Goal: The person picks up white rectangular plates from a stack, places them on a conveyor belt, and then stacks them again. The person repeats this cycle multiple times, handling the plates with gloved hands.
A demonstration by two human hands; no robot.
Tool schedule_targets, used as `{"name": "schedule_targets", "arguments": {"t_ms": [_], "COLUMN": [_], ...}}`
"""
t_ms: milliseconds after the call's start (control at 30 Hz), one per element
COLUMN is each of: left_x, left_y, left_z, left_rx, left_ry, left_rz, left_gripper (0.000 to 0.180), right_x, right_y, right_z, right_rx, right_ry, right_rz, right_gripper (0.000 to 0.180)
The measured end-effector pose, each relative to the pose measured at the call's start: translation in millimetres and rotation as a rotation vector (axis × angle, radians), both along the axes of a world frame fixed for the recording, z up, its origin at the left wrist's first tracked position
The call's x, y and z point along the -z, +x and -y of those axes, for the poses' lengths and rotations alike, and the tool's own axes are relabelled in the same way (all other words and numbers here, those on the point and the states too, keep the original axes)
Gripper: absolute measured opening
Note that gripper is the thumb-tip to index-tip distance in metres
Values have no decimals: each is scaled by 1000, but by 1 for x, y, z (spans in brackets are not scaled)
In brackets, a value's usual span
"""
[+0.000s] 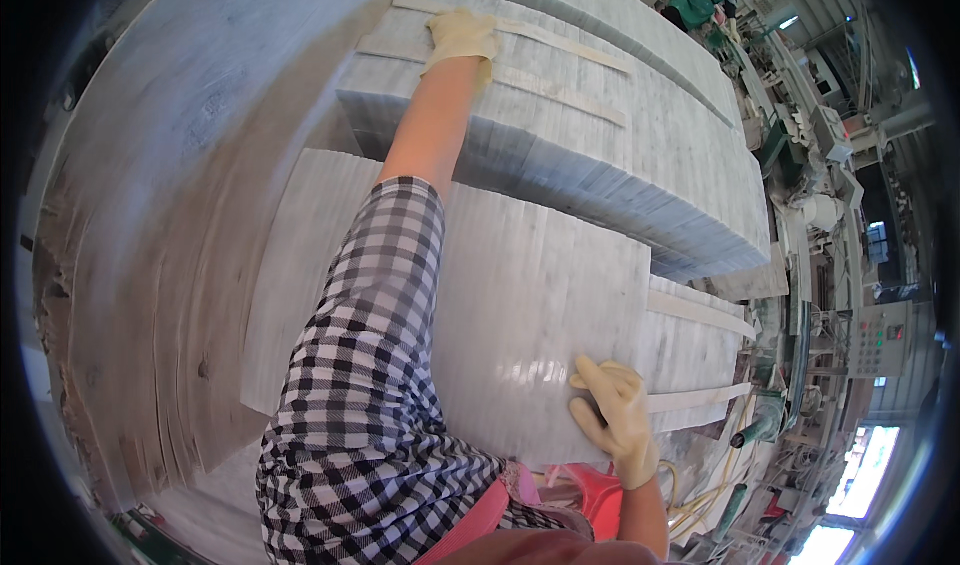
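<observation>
My left hand, in a pale yellow rubber glove, reaches to the far stack of grey-white stone slabs. Its fingers are bent down on a thin pale strip lying across the top of that stack; the fingertips are partly hidden. A second strip runs alongside, near the wrist. Close to me is another block of stacked slabs with a smooth upper face. My right hand, gloved the same way, is at that block's right edge, thumb and fingers apart, holding nothing.
Two more pale strips, an upper one and a lower one, lie on slabs at the right. Brown boards extend along the left. Beyond the stacks are machinery, a control panel and a person in green. Something red is beside my right forearm.
</observation>
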State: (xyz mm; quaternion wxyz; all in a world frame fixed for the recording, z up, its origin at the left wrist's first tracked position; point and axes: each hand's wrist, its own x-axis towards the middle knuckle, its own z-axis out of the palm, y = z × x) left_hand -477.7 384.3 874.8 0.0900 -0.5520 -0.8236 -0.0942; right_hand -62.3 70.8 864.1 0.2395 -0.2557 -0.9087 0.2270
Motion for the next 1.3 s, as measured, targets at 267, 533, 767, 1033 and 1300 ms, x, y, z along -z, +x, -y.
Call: {"name": "schedule_targets", "arguments": {"t_ms": [267, 533, 767, 1033, 1300], "left_x": [-11, -5, -4, -2, 36], "left_y": [4, 5, -3, -27, -54], "left_z": [-15, -33, -22, 37, 76], "left_rx": [-57, -90, -11, 229, 96], "left_ry": [-182, -286, -74, 161, -45], "left_rz": [-38, -104, 7, 72, -100], "left_gripper": [37, 38, 47, 48, 61], "right_x": [-4, 1, -2, 9, 19], "right_y": [-5, -4, -5, 2, 9], "right_z": [2, 2, 5, 5, 6], "right_rx": [-10, 5, 11, 0, 58], "right_ry": [-16, -28, -15, 25, 29], "right_rz": [-49, -23, -6, 4, 90], "right_gripper": [56, 54, 52, 48, 42]}}
